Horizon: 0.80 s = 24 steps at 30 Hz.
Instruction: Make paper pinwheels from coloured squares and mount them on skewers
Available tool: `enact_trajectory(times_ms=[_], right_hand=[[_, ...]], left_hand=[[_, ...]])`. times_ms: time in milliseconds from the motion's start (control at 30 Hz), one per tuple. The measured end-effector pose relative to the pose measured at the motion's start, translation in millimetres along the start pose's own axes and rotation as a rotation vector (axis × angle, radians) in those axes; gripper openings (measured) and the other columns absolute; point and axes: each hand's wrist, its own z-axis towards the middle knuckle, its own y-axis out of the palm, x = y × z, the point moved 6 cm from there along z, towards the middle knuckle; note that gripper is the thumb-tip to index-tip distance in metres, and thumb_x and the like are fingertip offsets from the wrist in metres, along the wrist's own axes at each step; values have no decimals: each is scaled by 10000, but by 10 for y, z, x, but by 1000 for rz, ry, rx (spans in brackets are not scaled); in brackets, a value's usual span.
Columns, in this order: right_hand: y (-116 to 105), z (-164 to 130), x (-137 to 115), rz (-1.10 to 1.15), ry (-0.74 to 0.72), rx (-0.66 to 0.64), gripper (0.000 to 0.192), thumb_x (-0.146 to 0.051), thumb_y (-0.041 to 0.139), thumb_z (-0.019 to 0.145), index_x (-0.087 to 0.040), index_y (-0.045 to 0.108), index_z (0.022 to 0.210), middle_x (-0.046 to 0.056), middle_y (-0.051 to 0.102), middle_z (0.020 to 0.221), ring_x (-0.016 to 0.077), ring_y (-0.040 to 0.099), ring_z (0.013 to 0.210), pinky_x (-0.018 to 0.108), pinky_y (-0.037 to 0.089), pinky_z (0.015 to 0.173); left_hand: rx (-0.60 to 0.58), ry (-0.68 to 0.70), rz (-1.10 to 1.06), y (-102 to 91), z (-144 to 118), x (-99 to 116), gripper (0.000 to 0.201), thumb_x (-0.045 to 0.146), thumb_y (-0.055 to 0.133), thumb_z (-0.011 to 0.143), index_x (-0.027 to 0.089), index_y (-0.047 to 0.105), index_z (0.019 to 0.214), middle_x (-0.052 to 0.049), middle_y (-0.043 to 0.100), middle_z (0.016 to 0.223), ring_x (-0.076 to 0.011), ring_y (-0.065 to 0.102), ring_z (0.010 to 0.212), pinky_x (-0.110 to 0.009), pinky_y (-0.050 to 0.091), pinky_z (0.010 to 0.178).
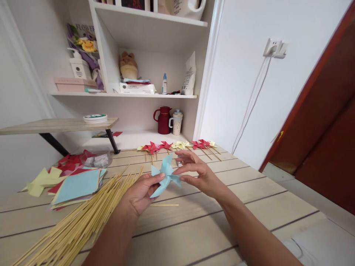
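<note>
We hold one light blue, four-bladed folded-paper pinwheel (166,162) above the middle of the pale, plank-patterned worktop (255,194). Our left hand (144,189): fingers closed on the pinwheel, thumb pressed flat near its centre. Our right hand (204,178): fingers spread and parted, nothing gripped, tips at the pinwheel's right-hand blade; whether they touch it we cannot tell.

Beneath and just beside the left hand, we list one loose, thin, straw-coloured stick (170,205), lying flat. To the left, we count one large, fanned bundle of thin, straw-coloured sticks (88,210), running from the near edge towards the middle. Beyond it, one uneven stack of coloured paper squares (76,186), light blue uppermost. Beside the stack, one pale yellow folded-paper piece (41,181) and, farther back, several red folded-paper pieces (70,162), next to one clear plastic box (105,160) with whitish contents.

Along the far edge, we enter one row of red, pink and pale yellow paper pinwheels (151,148), several with sticks visible. Behind the row, in the white shelf unit, we note one dark red, handled jug (164,121) and, at its right, one cream, speckled, handled cup (177,123), both upright
</note>
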Motion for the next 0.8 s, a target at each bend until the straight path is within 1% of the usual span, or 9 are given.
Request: enact_trajectory(times_ms=[67,133,233,300,500,633,667,733,800], right_hand=[[15,2,0,8,14,-10,270,-311,710,850,-361,713,1115,22,467,1440,269,427,1354,481,387,1123],[26,0,9,-13,22,-2,329,-313,709,851,-362,681,1175,34,489,1421,268,398,1379,482,380,1127],[31,-12,31,-38,19,26,293,-274,643,897,-370,682,1172,34,476,1422,262,481,1303,476,439,1079],[28,-20,38,-41,11,42,298,-245,626,904,-380,683,1164,26,477,1417,259,527,1243,479,469,1048],[5,-18,6,4,-8,54,246,-219,593,918,-345,728,1080,42,460,1389,210,604,1079,416,549,918],[-16,-16,33,20,48,44,276,-207,610,902,-348,706,1119,42,462,1407,250,538,1214,399,551,898],[-9,-19,64,53,96,27,350,-216,643,881,-364,657,1197,41,449,1431,251,544,1210,399,555,891],[35,-35,138,155,216,-23,613,-240,706,833,-395,477,1380,56,474,1426,239,587,1147,390,570,853],[99,-54,190,239,316,-67,799,-240,725,812,-397,306,1473,59,597,1275,218,625,1061,373,568,827]], left_hand=[[3,7,-15,1,11,-6,145,132,859,624,105,740,701,-58,739,667,-103,629,536,-177,453,497],[-29,24,-21,24,16,-10,175,140,859,626,94,751,756,-89,760,749,-133,673,615,-198,503,575],[-62,54,13,52,8,-13,262,179,865,628,80,759,847,-134,772,885,-193,714,773,-261,551,737],[-50,74,57,49,-3,-10,295,209,867,633,79,758,874,-148,769,940,-214,717,836,-283,556,782],[-81,54,26,83,-20,-16,321,197,883,609,91,751,882,-123,772,866,-174,708,728,-258,568,711],[-78,49,6,73,-7,-7,245,152,869,622,106,749,830,-108,773,824,-170,709,725,-247,570,702],[-75,55,12,66,-5,-2,228,156,861,637,111,750,832,-108,774,836,-172,711,732,-252,570,712],[-81,71,30,64,-6,7,217,175,844,669,116,754,857,-113,775,884,-175,713,762,-262,568,746],[-96,93,69,77,-13,8,251,215,831,692,112,756,908,-125,770,942,-190,712,814,-283,561,790]])
